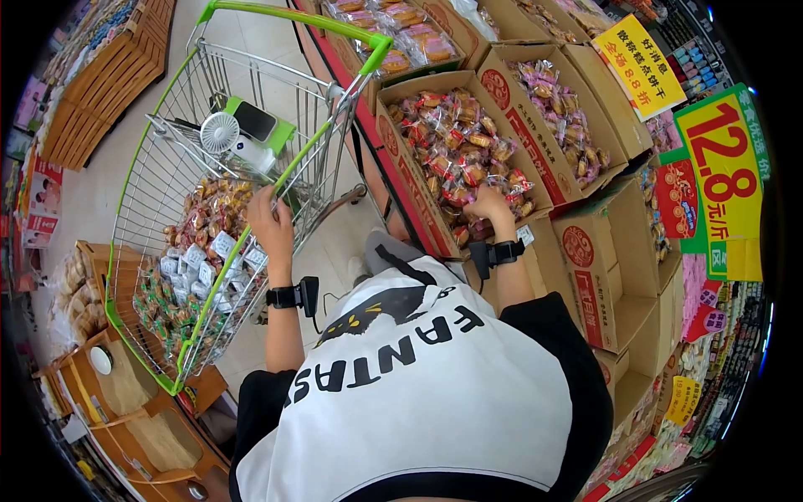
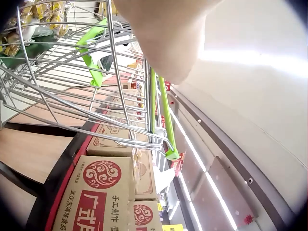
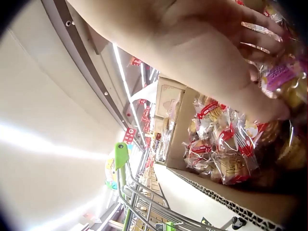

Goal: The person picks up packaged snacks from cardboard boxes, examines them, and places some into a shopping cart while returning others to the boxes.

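Fingers (image 1: 262, 201) of left hand (image 1: 270, 224) curl over green plastic cart rail (image 1: 303, 156), presumably for steadiness; right hand (image 1: 491, 206) reaches among red-and-clear-wrapped golden pastries (image 1: 456, 138), its grip undeterminable.

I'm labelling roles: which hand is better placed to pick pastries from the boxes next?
Probably the right hand: it is among wrapped pastries in a box; the left hand is at the cart's rim.
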Demonstrator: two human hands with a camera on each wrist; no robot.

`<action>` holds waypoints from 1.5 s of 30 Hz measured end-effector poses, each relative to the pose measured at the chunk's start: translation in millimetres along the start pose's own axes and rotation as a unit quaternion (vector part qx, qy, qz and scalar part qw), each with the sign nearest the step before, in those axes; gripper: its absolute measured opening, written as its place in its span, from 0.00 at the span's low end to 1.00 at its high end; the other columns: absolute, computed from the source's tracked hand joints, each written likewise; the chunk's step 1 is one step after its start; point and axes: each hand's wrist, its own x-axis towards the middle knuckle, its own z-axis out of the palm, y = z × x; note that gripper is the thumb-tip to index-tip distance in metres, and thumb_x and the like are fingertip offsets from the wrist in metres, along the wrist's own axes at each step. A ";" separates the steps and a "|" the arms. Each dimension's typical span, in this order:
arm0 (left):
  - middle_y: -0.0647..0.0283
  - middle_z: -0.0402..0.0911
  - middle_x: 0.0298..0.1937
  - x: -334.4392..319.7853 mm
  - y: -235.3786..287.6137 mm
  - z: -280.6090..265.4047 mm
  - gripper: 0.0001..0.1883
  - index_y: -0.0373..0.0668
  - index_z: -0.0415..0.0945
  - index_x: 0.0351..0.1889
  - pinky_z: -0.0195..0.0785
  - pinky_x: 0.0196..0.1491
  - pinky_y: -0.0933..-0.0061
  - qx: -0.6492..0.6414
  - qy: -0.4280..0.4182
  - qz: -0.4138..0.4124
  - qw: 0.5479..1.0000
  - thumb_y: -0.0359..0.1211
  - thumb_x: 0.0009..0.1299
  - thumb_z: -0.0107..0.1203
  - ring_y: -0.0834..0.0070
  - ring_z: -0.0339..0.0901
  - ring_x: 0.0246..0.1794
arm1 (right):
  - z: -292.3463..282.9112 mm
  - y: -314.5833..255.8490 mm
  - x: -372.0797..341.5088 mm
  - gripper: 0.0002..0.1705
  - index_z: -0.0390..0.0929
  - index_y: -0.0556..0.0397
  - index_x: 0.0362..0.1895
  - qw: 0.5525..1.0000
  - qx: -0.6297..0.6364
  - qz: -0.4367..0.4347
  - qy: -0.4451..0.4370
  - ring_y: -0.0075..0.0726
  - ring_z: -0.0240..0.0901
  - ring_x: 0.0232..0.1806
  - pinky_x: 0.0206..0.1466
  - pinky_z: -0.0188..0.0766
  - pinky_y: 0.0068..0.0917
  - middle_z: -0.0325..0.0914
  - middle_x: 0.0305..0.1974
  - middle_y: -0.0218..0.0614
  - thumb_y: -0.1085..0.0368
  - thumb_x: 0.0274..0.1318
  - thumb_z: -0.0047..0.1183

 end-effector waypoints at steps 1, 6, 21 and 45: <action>0.55 0.71 0.38 -1.6 2.7 -3.0 0.11 0.38 0.69 0.38 0.57 0.44 0.66 -0.014 0.014 -0.007 1.000 0.25 0.56 0.47 0.60 0.67 0.40 | 4.8 7.8 10.9 0.38 0.68 0.65 0.42 1.000 -0.001 -0.013 -0.003 0.51 0.69 0.43 0.45 0.66 0.36 0.71 0.41 0.54 0.48 0.27 0.57; 0.56 0.70 0.40 -4.7 11.7 -16.6 0.11 0.37 0.69 0.38 0.56 0.47 0.66 -0.061 0.018 -0.036 0.997 0.22 0.57 0.46 0.62 0.64 0.43 | -35.6 -5.8 -20.1 0.38 0.65 0.67 0.40 0.990 0.080 -0.039 0.111 0.55 0.68 0.43 0.43 0.66 0.37 0.70 0.38 0.60 0.44 0.31 0.53; 0.62 0.74 0.33 18.0 89.7 -35.8 0.10 0.36 0.70 0.39 0.64 0.40 0.77 -0.389 -0.232 -0.084 0.888 0.23 0.60 0.45 0.76 0.73 0.33 | -99.5 -110.9 -97.8 0.15 0.56 0.51 0.35 0.703 0.578 -0.414 0.011 0.19 0.60 0.34 0.39 0.61 0.18 0.64 0.32 0.30 0.68 0.46 0.50; 0.62 0.67 0.41 1.5 43.2 -25.3 0.22 0.34 0.56 0.50 0.59 0.47 0.75 -0.612 -0.214 -0.223 0.728 0.25 0.59 0.50 0.75 0.66 0.41 | 10.6 -94.8 -58.6 0.16 0.78 0.55 0.32 0.897 -0.335 -0.264 -0.118 0.45 0.74 0.35 0.36 0.69 0.37 0.76 0.33 0.44 0.59 0.40 0.47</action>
